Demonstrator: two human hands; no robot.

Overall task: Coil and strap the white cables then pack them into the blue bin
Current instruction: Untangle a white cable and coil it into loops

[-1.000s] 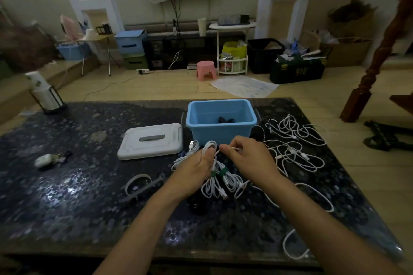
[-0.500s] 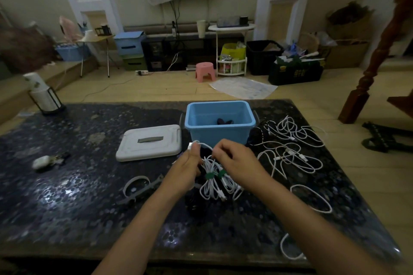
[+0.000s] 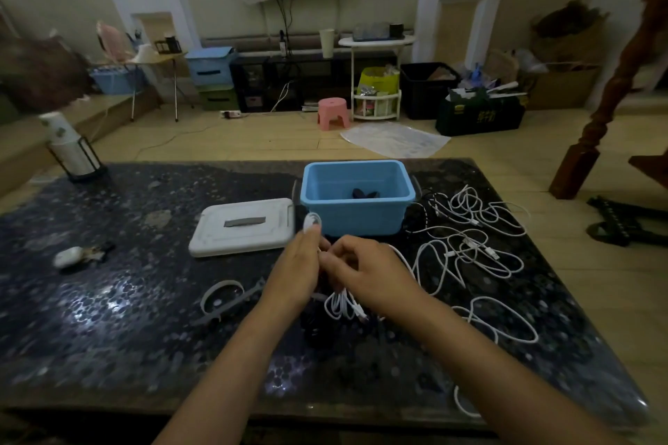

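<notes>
A blue bin [image 3: 356, 219] stands open at the far middle of the dark table, with a dark item inside. In front of it my left hand [image 3: 300, 271] holds a small loop of white cable [image 3: 311, 221] that sticks up above its fingers. My right hand [image 3: 365, 273] pinches the same cable close beside the left hand. Coiled white cables [image 3: 343, 307] lie on the table below both hands. Several loose white cables [image 3: 466, 246] sprawl to the right of the bin, and one long cable [image 3: 499, 325] trails toward the table's right front edge.
The bin's white lid [image 3: 244, 228] lies left of the bin. A grey strap [image 3: 226, 298] lies left of my left wrist. A small white object [image 3: 70, 256] sits at the left, and a lantern-like holder [image 3: 70, 152] at the far left corner.
Both hands have come closer together and moved up toward the bin. A small cable loop now stands above my left hand, and my hands cover the green-strapped bundle.
</notes>
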